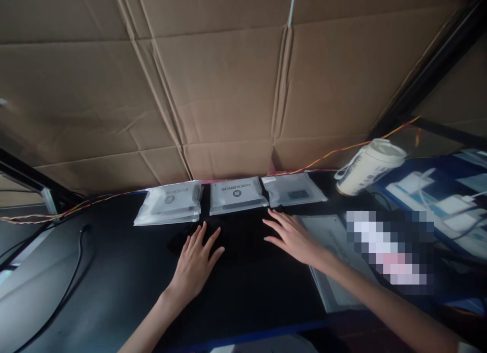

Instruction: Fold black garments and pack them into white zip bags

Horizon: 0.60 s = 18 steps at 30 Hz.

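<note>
My left hand (pixel 198 259) lies with fingers spread at the edge of a dark, cloth-like thing (pixel 179 240) that barely stands out from the black tabletop (pixel 243 297). Opposite it, my right hand (pixel 291 236) is also spread, its fingertips pointing left and nothing in its grasp. Beyond the hands, three frosted zip pouches stand in a row: a left pouch (pixel 167 203), a middle pouch (pixel 238 195) marked ROCKBROS, and a right pouch (pixel 294 189) with a dark patch. Under my right wrist and forearm lie larger flat frosted bags (pixel 331 287), partly covered by the arm.
A cardboard wall (pixel 228 89) rises behind the pouches. At the right, a pale lidded cup (pixel 369 168) leans beside white power strips and chargers (pixel 452 206). A pixelated patch hides something near them. A black cable (pixel 74 277) runs along the left side.
</note>
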### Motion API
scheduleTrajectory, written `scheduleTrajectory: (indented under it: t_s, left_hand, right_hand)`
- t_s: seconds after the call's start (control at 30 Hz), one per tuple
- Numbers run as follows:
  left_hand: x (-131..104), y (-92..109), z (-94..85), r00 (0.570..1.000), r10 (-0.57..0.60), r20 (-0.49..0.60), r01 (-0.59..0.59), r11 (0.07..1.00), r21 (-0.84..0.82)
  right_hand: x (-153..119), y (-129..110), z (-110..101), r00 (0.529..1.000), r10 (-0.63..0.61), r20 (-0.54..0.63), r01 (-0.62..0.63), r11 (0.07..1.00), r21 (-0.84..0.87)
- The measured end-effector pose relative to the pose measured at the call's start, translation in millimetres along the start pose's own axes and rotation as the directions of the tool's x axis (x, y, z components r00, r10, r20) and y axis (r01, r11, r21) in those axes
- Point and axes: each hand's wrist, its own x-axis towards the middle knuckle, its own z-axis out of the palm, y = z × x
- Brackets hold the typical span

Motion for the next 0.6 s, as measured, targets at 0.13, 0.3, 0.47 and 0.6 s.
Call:
scheduleTrajectory:
  t_s: [0.13,0.3,0.47,0.6]
  left_hand:
    - [15.7,-12.0,-15.0,0.993,-0.116,-0.024,0.115,0.993,-0.026]
    - [33.2,-22.5,-26.9,0.971,-0.237,-0.007,0.237,0.969,0.072]
    - [39.4,-20.9,-24.7,0.976,-0.216,-0.009,0.215,0.970,0.112]
    - [39.3,-19.8,-23.4,0.978,-0.206,-0.027,0.208,0.971,0.120]
  right_hand:
    - [6.4,11.7,-1.8,0.991,0.086,-0.103,-0.089,0.996,-0.025]
    - [19.1,25.4,-1.4,0.962,0.191,-0.194,-0.215,0.970,-0.112]
    - [25.2,28.1,-3.2,0.951,0.218,-0.219,-0.253,0.956,-0.146]
    - [26.1,31.8,-6.2,0.954,0.212,-0.213,-0.245,0.959,-0.141]
